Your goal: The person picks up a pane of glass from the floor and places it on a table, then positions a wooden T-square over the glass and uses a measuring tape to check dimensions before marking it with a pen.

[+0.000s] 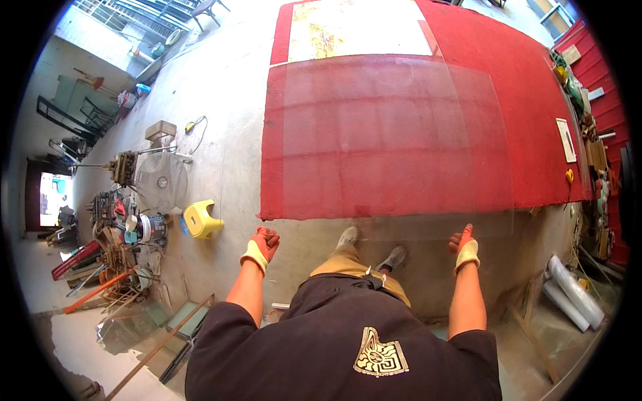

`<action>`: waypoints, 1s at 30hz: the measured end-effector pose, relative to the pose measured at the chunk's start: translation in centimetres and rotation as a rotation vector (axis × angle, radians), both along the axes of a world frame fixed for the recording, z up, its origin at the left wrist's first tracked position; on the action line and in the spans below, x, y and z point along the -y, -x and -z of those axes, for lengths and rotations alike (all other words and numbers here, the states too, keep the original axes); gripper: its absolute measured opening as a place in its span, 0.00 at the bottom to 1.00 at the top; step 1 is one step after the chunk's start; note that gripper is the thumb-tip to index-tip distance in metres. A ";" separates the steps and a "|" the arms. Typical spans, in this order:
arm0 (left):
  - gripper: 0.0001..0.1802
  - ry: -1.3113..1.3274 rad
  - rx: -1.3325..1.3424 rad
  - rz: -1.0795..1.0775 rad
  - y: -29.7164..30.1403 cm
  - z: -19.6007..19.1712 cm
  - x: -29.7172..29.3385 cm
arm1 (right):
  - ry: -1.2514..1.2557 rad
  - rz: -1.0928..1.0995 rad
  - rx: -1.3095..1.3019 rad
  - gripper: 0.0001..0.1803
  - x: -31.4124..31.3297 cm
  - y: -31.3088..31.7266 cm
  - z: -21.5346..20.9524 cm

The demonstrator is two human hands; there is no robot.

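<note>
A large clear glass sheet (394, 134) lies flat on a red-covered table (535, 160). Its near edge reaches out past the table's front. My left hand (261, 248), in a red and pale yellow work glove, is closed in a fist beside the table's near left corner, with nothing visible in it. The matching glove is on my right hand (465, 248), which is at the overhanging glass edge. Its fingers are curled with the thumb up; whether they touch or pinch the glass I cannot tell.
Left on the floor are a yellow stool (202, 219), a bucket (154, 227), a standing fan (162, 180) and piled tools. Plastic-wrapped rolls (575, 294) lie at the right. A bright pane (361, 30) covers the table's far part. A long strip (157, 351) leans at lower left.
</note>
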State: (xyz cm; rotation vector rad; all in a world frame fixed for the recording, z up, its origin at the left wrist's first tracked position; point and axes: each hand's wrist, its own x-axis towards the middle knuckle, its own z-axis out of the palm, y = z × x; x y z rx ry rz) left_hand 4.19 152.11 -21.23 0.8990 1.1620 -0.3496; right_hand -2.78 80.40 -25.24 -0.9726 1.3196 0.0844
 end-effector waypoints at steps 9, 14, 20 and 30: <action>0.23 0.104 0.076 -0.011 1.0 1.0 3.4 | 0.102 -0.136 -0.087 0.44 6.6 -3.4 1.1; 0.12 0.156 0.198 -0.069 0.8 1.2 3.3 | -0.223 0.079 0.107 0.41 8.6 -3.7 3.9; 0.11 -0.034 0.090 0.032 -1.0 3.9 2.2 | -0.044 -0.187 -0.008 0.62 9.0 -3.5 4.5; 0.18 0.092 0.054 0.000 -1.2 4.6 1.3 | -0.138 0.060 0.167 0.29 5.3 -4.2 1.2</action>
